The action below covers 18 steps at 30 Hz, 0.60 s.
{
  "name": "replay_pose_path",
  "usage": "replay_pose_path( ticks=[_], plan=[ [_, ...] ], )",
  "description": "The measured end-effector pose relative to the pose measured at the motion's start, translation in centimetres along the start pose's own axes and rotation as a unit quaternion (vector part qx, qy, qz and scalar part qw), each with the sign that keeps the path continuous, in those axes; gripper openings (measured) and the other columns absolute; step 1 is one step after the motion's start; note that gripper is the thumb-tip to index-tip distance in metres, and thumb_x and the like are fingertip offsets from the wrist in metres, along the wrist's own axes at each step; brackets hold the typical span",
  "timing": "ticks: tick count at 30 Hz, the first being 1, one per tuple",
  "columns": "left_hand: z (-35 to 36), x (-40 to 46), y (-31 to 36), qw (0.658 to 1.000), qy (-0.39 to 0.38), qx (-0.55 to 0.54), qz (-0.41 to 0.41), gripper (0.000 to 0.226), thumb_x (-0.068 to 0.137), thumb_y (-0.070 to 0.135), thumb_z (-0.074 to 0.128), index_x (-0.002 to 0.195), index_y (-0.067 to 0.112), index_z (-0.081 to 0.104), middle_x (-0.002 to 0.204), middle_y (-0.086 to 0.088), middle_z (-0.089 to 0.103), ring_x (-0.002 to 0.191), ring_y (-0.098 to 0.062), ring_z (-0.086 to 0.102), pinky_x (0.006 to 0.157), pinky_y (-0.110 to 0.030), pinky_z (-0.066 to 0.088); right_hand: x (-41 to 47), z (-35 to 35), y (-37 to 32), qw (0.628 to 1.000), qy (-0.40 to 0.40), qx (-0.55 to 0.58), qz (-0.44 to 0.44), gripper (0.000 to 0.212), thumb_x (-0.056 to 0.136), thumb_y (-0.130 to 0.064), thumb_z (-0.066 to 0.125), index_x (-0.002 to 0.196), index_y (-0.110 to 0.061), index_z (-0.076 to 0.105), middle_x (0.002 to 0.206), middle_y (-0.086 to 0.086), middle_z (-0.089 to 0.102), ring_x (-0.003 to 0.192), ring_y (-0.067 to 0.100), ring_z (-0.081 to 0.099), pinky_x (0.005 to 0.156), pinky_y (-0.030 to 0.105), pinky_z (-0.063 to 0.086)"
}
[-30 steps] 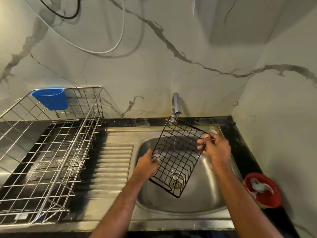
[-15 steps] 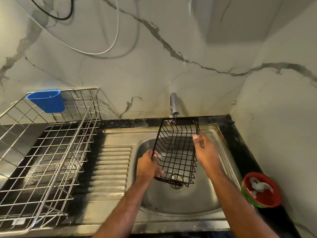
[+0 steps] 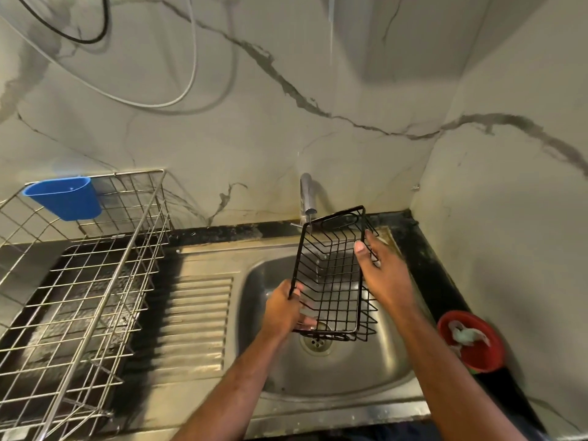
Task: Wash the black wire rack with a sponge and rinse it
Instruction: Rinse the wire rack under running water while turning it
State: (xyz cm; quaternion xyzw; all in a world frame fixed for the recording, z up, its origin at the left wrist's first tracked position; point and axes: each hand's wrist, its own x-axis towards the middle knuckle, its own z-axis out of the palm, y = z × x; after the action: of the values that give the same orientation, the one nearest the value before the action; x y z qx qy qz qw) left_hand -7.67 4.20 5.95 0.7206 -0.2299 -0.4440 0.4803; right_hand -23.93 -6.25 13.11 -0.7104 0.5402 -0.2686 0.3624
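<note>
The black wire rack [image 3: 334, 281], a small basket shape, hangs over the steel sink bowl [image 3: 366, 370] with its open side facing me and its far end just under the tap [image 3: 307, 195]. A thin stream of water runs from the tap onto the rack's upper left corner. My left hand [image 3: 283, 310] grips the rack's near left rim. My right hand [image 3: 381, 275] holds its right side, thumb on the inside and fingers behind the wires. No sponge is in view.
A large steel wire dish rack [image 3: 79, 281] with a blue plastic cup [image 3: 65, 197] clipped to it stands on the left counter beside the ribbed drainboard [image 3: 197, 323]. A red bowl [image 3: 471, 342] with something pale in it sits at the right. Marble walls close the corner.
The rack has been turned from a tilted, flat-on pose into a lengthwise one with its open side up, and lifted closer under the tap. Both hands shifted with it.
</note>
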Motion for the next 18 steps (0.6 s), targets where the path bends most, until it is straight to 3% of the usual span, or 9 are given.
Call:
replay_pose_path(
  ticks=[3,9,14,18],
  plan=[
    [-0.8,-0.3,0.2,0.998,0.041,0.037,0.016,0.017,0.107,0.021,0.042,0.115,0.016,0.056,0.099,-0.009,0.072,0.057,-0.026,0.074,0.055,-0.034,0.061,0.2,0.5,0.1,1.000,-0.011,0.007,0.006,0.061,0.096,-0.059,0.044,0.150,-0.031,0.040,0.151,0.003,0.048,0.136,0.022,0.048,0.107,0.042,0.041],
    [-4.1,-1.6,0.2,0.987,0.120,0.090,0.058,0.029,0.106,0.033,0.043,0.125,0.016,0.057,0.097,-0.008,0.068,0.055,-0.021,0.073,0.063,-0.044,0.064,0.6,4.1,-0.4,0.998,-0.056,-0.024,0.002,0.054,0.102,-0.043,0.046,0.149,-0.016,0.043,0.142,0.009,0.057,0.129,0.022,0.055,0.102,0.029,0.040],
    [-5.6,-3.2,1.4,0.975,0.165,0.123,0.082,0.037,0.105,0.031,0.044,0.139,0.019,0.053,0.098,-0.006,0.072,0.054,-0.016,0.073,0.052,-0.027,0.060,1.8,6.9,-0.5,0.998,-0.048,-0.045,-0.020,0.043,0.103,-0.036,0.048,0.135,-0.009,0.058,0.121,0.011,0.069,0.108,0.020,0.064,0.088,0.022,0.039],
    [-7.1,-3.6,2.2,0.955,0.212,0.177,0.111,0.036,0.104,0.033,0.045,0.137,0.021,0.055,0.092,0.002,0.072,0.056,-0.014,0.072,0.050,-0.019,0.055,3.9,8.2,0.2,0.999,-0.025,-0.037,-0.019,0.036,0.100,-0.034,0.056,0.130,-0.016,0.062,0.121,0.008,0.067,0.106,0.018,0.063,0.086,0.021,0.041]
  ],
)
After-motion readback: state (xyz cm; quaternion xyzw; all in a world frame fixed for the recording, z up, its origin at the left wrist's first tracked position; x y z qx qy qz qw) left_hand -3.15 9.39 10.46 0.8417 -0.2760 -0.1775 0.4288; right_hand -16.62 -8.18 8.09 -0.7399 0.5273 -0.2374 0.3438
